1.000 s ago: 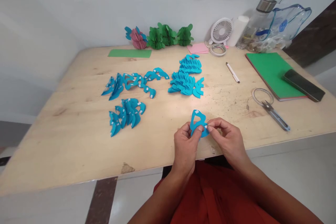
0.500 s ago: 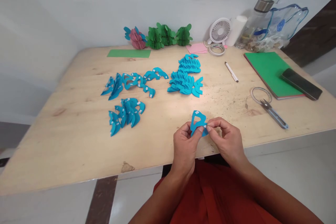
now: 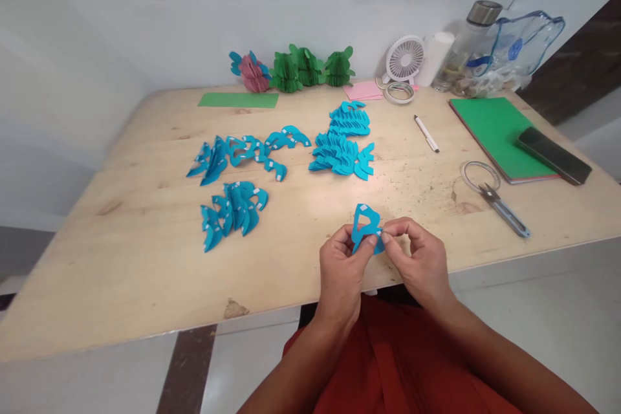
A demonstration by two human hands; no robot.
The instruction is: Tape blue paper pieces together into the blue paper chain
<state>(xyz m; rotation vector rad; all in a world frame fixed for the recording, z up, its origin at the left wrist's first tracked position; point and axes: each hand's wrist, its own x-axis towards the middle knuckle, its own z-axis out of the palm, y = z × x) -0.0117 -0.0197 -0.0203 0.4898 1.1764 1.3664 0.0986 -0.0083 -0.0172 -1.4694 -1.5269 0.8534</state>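
Note:
A blue paper cutout (image 3: 367,215) with openings in it and small white tape squares is held above the table's front edge. My left hand (image 3: 343,265) pinches its lower part, thumb on top. My right hand (image 3: 418,259) is closed at its right edge, thumb and forefinger pinched beside a white tape square; whether they grip the paper or the tape is too small to tell. Farther left lie blue cutouts with tape squares, a front group (image 3: 235,210) and a back group (image 3: 247,149). Stacked blue cutouts (image 3: 337,154) lie beyond my hands.
Thread snips (image 3: 505,210) and a tape roll (image 3: 466,174) lie to the right, near a pen (image 3: 427,134), a green folder (image 3: 490,129) and a phone (image 3: 553,154). Along the wall stand green paper figures (image 3: 306,66), a pink one (image 3: 253,72), a fan (image 3: 405,58) and a bottle (image 3: 473,39).
The view has shifted very slightly. Both hands keep nearly the same place and grip on the blue cutout.

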